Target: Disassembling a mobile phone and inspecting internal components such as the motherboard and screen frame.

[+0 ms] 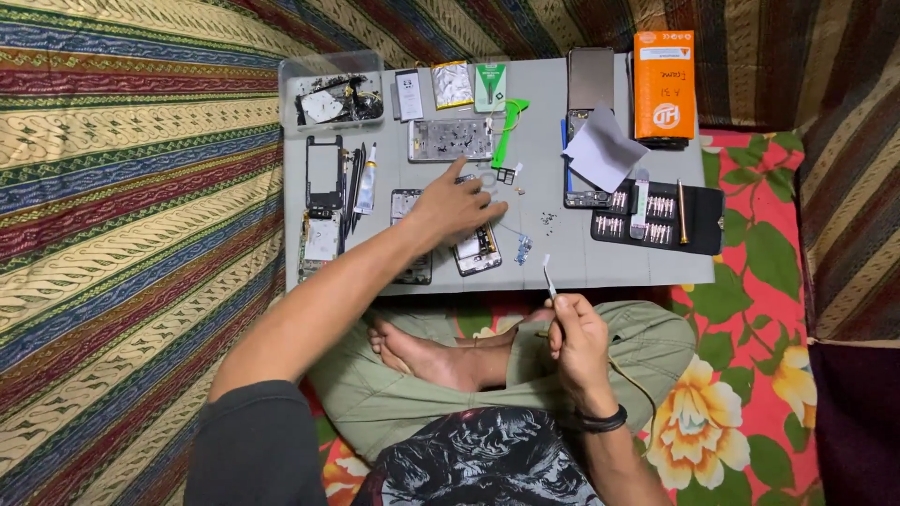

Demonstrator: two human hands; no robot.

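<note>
left hand (pixel 457 204) over phone parts (pixel 476 249) (fingers spread), right hand (pixel 577 339) gripping tweezers (pixel 549 279)

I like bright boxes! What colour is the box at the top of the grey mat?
The box is orange, seen clearly in the head view.

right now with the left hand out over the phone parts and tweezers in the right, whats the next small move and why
Probably bring the tweezers forward to the mat: the left hand already reaches among the opened phone and small loose parts, while the right hand holds the tweezers back over the lap.
</note>
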